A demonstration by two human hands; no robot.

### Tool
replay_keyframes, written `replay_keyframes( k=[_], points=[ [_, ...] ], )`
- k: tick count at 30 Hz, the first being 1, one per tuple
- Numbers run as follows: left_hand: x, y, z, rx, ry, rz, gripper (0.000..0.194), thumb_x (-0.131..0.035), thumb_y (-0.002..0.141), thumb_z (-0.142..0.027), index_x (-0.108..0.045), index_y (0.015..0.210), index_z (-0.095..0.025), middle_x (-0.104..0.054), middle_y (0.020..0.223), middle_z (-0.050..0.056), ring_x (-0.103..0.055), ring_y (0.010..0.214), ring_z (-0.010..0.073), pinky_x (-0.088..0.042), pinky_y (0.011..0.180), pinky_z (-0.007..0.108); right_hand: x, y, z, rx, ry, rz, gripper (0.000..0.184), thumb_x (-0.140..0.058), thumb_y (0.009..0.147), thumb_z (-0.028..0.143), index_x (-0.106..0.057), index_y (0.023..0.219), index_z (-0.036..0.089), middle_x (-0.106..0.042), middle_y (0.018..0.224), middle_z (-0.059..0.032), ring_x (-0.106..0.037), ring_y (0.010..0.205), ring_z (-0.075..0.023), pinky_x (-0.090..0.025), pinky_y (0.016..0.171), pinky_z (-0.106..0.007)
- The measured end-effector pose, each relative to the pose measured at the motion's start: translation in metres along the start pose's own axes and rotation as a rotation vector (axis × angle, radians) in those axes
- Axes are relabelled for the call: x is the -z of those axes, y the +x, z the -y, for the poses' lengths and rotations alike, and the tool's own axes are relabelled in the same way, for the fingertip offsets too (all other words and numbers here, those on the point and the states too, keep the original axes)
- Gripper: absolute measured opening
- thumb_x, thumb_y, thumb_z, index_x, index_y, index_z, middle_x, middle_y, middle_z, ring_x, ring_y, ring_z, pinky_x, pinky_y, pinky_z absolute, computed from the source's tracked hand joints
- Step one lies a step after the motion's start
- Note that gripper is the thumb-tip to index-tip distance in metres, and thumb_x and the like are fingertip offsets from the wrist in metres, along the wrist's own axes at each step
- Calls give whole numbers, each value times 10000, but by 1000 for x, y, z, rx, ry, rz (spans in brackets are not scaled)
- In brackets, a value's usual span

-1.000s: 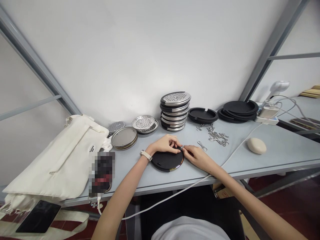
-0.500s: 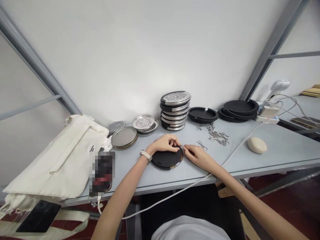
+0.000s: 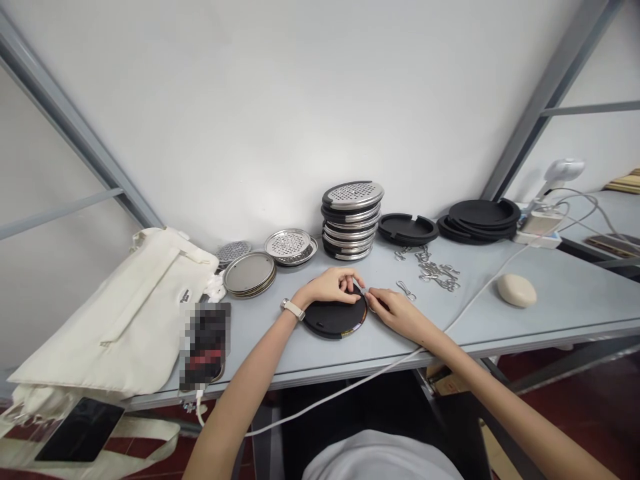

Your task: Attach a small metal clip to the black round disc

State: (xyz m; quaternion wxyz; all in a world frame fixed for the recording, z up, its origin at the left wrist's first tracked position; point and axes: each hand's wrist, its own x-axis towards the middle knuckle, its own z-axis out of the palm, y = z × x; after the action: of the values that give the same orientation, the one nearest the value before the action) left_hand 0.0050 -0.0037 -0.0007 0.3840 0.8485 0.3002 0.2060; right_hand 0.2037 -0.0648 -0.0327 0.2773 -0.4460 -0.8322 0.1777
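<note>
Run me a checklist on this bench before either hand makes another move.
1. Black disc lying flat on the table: ok.
2. Left hand over the disc: ok, fingertips near its far right rim.
3. Right hand at the disc: ok, fingertips by its right edge.
4. Grip on the small silvery piece between the hands: cannot tell, too small.
5. White cable clear of the right arm: not ok, it passes under the forearm.
6. Loose clip near the right hand: ok, just beyond it.
</note>
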Motion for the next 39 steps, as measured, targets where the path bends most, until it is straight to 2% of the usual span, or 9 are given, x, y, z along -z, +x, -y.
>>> replay_keyframes(
  k=[13, 18, 29, 39],
  points=[
    [-3, -1, -7, 20, 9, 31, 344, -680, 700, -201, -637, 1037, -147, -524, 710, -31, -472, 625, 75, -359, 558, 180, -1, 1, -1, 28, 28, 5, 381, -313, 991, 330, -566, 745, 185, -649, 706, -51, -569, 625, -176, -393, 629, -278],
    [-4, -1, -6, 6, -1, 37, 349, -702, 715, -264, -637, 1038, -147, -519, 705, -33, -480, 638, 80, -364, 564, 184, 1, 1, 1, 31, 60, 18, 381, -314, 989, 322, -572, 744, 186, -649, 713, -46, -568, 623, -175, -388, 624, -274],
    [-3, 0, -5, 7, -56, 36, 228, -713, 710, -257, -631, 870, -118, -533, 698, -27, -461, 622, 72, -370, 580, 190, 2, 1, 2, 42, 29, 34, 366, -321, 978, 288, -545, 708, 184, -612, 666, -33, -531, 605, -168, -368, 615, -275],
    [-3, 0, -5, -15, -37, 22, 239, -716, 703, -278, -632, 860, -119, -537, 708, -25, -448, 608, 70, -351, 555, 189, 2, 1, 1, 36, 26, 42, 356, -319, 981, 298, -512, 704, 188, -600, 672, -32, -529, 622, -167, -360, 629, -276]
  ],
)
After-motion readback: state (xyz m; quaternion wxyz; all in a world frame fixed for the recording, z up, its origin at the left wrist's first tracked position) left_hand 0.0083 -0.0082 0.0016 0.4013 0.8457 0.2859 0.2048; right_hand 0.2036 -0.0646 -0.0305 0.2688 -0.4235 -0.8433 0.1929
